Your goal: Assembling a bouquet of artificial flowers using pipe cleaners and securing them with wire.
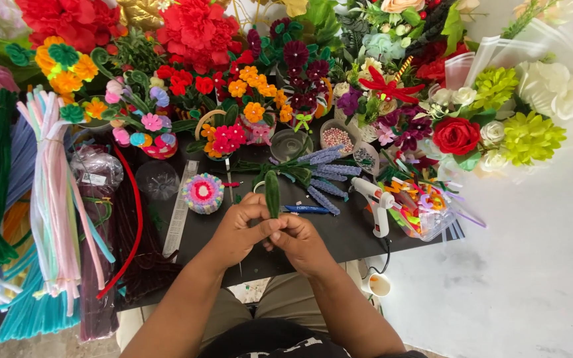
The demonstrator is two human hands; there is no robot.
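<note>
A short green pipe-cleaner leaf [272,192] stands upright between my two hands above the black table [339,235]. My left hand [239,229] pinches its lower end, fingers curled. My right hand [300,242] meets it from the right and grips the same base, thumbs touching. Just beyond the leaf lie purple pipe-cleaner lavender stems [326,174] and a blue pen-like tool [306,209].
A white glue gun [376,202] lies to the right with its cord hanging down. A round pink-and-white woven piece [202,193] and a clear ruler [180,209] sit to the left. Bundles of pipe cleaners [54,199] fill the left side. Many handmade flowers [253,86] crowd the back.
</note>
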